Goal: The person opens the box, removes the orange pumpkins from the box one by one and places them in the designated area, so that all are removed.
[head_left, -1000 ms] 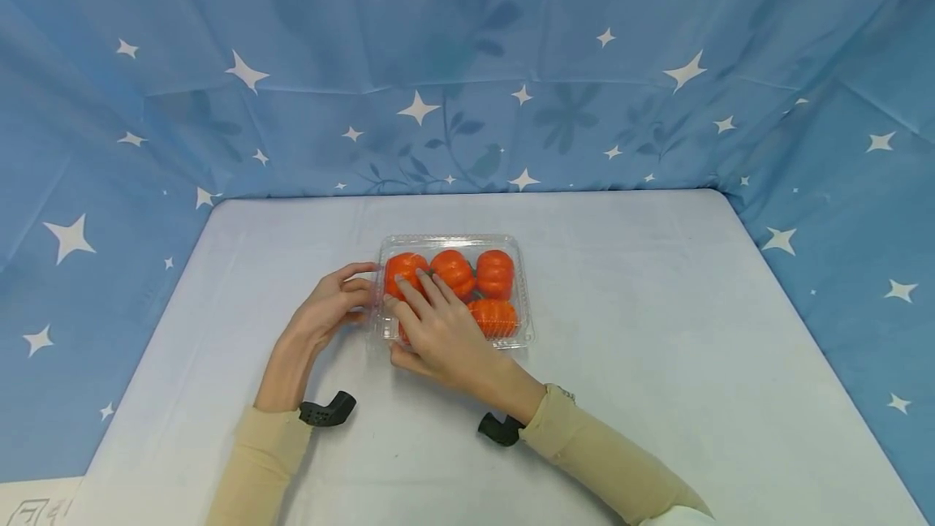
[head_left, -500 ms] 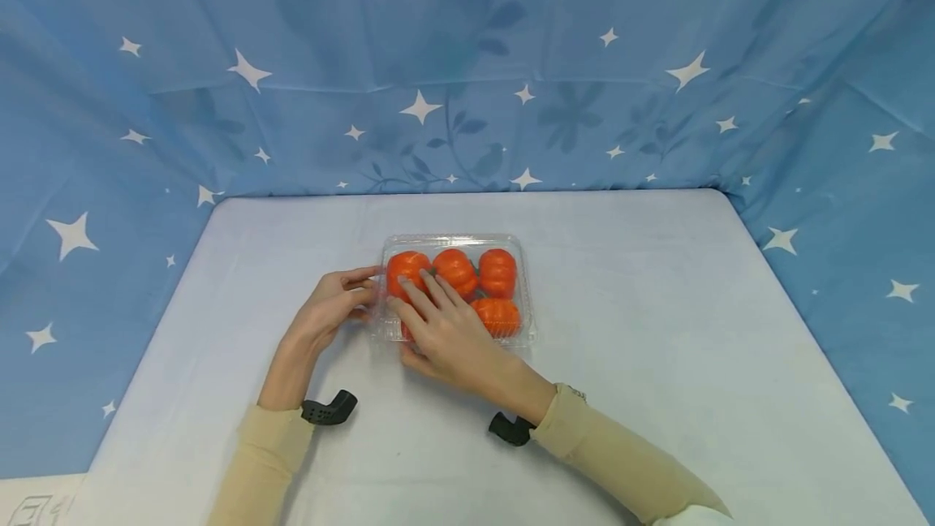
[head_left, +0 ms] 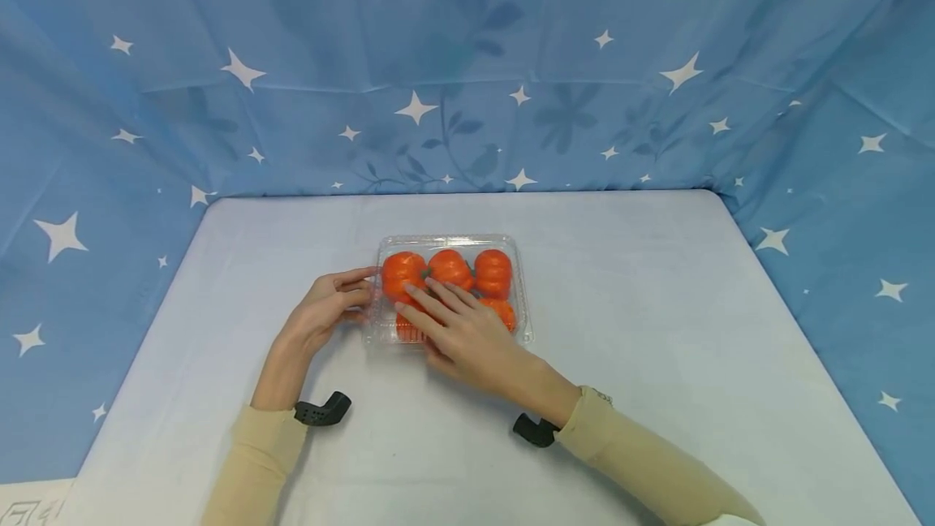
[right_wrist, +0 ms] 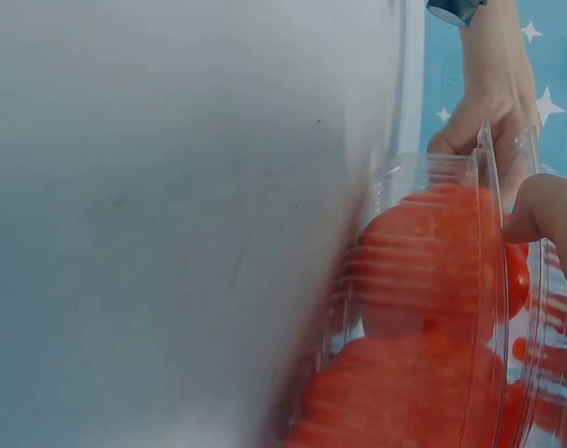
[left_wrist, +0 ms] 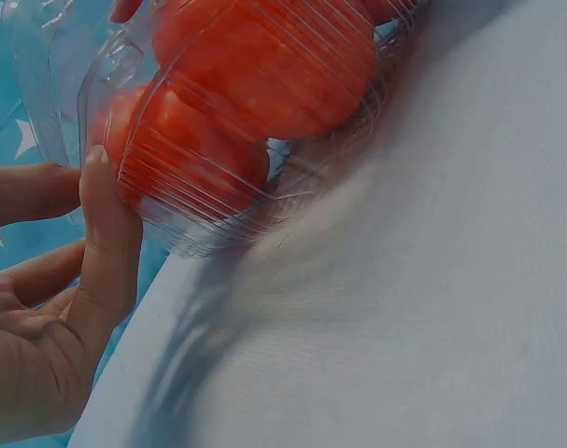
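Note:
A clear plastic clamshell box [head_left: 520,282] holds several ribbed orange-red tomatoes [head_left: 493,273]. My left hand [head_left: 321,316] is at the box's left side; in the left wrist view its thumb [left_wrist: 110,243] and a finger pinch the edge where lid [left_wrist: 42,84] and base meet. My right hand [head_left: 475,343] lies across the front of the box, long fingers stretched over the lid and covering some tomatoes. In the right wrist view its thumb [right_wrist: 549,219] touches near the front rim, where lid and base edges show a gap.
The box stands on a white-covered table [head_left: 657,331]. Behind and beside the table hangs a blue curtain [head_left: 467,63] with white stars. Black wrist devices [head_left: 325,410] sit on both forearms. A drawn-on white sheet [head_left: 32,503] shows at the lower left.
My right hand has slid rightward along the front of the box, uncovering the left-hand tomatoes. My left hand stays at the left edge, and the box has hardly moved.

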Demonstrator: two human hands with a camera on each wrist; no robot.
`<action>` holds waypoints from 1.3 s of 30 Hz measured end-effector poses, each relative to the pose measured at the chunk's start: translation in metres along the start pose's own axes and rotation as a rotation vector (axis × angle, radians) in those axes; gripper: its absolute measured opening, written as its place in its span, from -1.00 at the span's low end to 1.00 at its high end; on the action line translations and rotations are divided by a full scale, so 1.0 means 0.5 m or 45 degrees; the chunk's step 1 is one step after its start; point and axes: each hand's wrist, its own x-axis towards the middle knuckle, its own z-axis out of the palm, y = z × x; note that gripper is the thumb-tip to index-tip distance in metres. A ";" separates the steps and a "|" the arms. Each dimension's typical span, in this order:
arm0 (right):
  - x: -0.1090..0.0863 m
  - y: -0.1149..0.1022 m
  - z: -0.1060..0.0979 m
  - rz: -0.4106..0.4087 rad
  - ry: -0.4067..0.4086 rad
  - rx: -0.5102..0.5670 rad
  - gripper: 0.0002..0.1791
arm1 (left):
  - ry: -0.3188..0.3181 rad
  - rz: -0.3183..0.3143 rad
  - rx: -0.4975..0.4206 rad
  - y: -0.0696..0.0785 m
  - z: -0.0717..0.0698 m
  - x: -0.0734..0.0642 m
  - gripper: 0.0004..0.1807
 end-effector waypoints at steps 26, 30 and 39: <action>-0.092 0.052 -0.022 -0.003 0.191 0.049 -0.28 | -0.070 0.047 0.091 0.010 0.010 -0.005 -0.31; -0.103 0.059 -0.026 -0.015 0.219 0.075 -0.26 | -0.071 0.044 0.114 0.012 0.014 -0.007 -0.32; -0.129 0.073 -0.035 -0.001 0.210 0.098 -0.31 | -0.086 0.057 0.112 0.016 0.019 -0.007 -0.31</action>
